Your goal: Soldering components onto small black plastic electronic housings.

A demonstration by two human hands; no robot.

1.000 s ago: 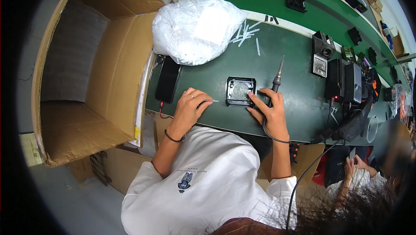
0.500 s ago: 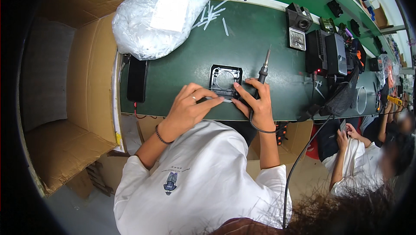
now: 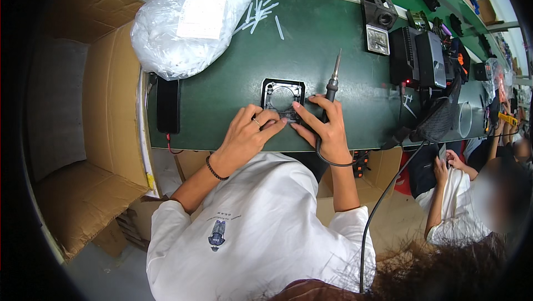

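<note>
On the green mat, a black square housing [image 3: 265,94] with a round opening and clear inner parts lies in front of me. My left hand [image 3: 248,130] is closed at its near left corner, thumb and index fingertip together on the near edge; the fingers hide that corner. A soldering iron [image 3: 332,86] rests in my right hand [image 3: 328,129], tip pointing away from me, its cable looping over the wrist. My right index fingertip touches the housing's right side, while the thumb is by its near right corner.
A clear bag of white strips [image 3: 189,29] sits at the far left, with loose white strips [image 3: 256,15] beside it. A black phone [image 3: 168,107] lies left, near a cardboard box [image 3: 114,90]. An iron stand [image 3: 378,21] and black soldering station [image 3: 403,54] are right. Another person [image 3: 452,190] sits at right.
A white strip that showed between my fingertips at the housing's near edge is now out of sight. My left fingers have come in over that edge. The whole view has shifted slightly.
</note>
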